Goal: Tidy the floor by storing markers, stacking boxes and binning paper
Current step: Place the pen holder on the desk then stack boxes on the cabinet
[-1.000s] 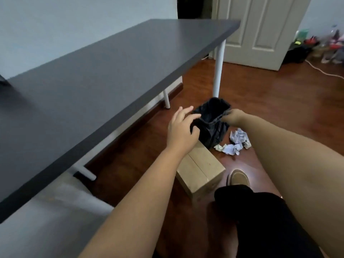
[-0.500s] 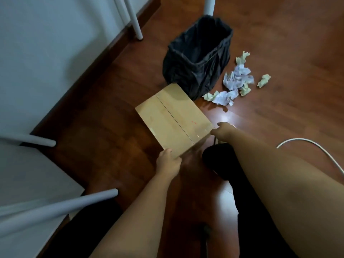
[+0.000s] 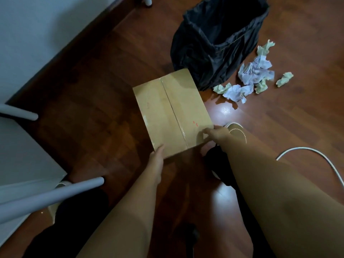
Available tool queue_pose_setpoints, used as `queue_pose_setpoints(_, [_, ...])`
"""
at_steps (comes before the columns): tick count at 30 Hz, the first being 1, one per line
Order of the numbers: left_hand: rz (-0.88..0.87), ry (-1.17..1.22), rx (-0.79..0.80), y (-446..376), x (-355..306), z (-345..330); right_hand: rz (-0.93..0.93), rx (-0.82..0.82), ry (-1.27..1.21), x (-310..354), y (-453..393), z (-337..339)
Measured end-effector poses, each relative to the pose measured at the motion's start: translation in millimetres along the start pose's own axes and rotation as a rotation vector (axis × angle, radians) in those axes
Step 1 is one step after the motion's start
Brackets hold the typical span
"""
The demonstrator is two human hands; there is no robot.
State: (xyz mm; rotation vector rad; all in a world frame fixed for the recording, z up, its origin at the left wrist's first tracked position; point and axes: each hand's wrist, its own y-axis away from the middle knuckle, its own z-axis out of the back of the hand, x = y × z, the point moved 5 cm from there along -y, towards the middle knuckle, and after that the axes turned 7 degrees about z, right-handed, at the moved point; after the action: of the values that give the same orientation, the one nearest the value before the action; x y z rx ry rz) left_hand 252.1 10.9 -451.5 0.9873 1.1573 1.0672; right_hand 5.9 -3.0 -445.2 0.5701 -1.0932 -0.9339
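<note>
Both hands hold a cardboard box at its near end. The left hand grips the near left corner, thumb on the top face and the fingers hidden beneath. The right hand pinches the near right corner, thumb pressed on the top beside the taped seam. The box lies over the wooden floor; whether it is lifted off the floor I cannot tell. Just beyond its far edge, ahead of both hands, stands a bin lined with a black bag. Crumpled paper balls lie scattered on the floor ahead of the right hand, just right of the bin. A white cable curves across the floor to the right of the right forearm.
</note>
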Motion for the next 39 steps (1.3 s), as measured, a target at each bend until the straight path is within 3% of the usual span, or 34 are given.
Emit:
queue_pose_setpoints(3, [-0.066,0.020,-0.115,4.1,-8.9,22.8,0.050,-0.059,0.054,0.0,7.4,-7.4])
queue_pose_setpoints(7, [-0.285,-0.059,-0.367,43.5,-35.1,55.0,0.068,-0.051,-0.301,12.3,51.7,-34.7])
queue_pose_setpoints(9, [-0.393,0.008,-0.398,65.9,-48.8,67.1,0.068,-0.036,-0.409,21.4,71.8,-42.9])
queue_pose_setpoints(12, [-0.548,0.107,-0.278,101.1,-69.4,77.8,0.018,-0.033,-0.554,22.7,109.8,-45.8])
queue_pose_setpoints(17, [-0.696,-0.138,-0.206,180.1,-84.5,77.5,0.011,-0.099,-0.771,5.3,181.2,-40.9])
queue_pose_setpoints(27, [-1.010,-0.175,0.051,342.3,-85.3,43.0,0.307,-0.336,-1.186,14.5,312.4,38.1])
queue_pose_setpoints(33, [-1.172,-0.168,0.236,424.5,-87.8,25.6,0.483,-0.528,-1.303,28.3,375.1,93.2])
queue_pose_setpoints(39, [-1.358,-0.008,0.376,499.9,-92.1,48.9,0.762,-0.625,-1.362,69.4,461.1,132.0])
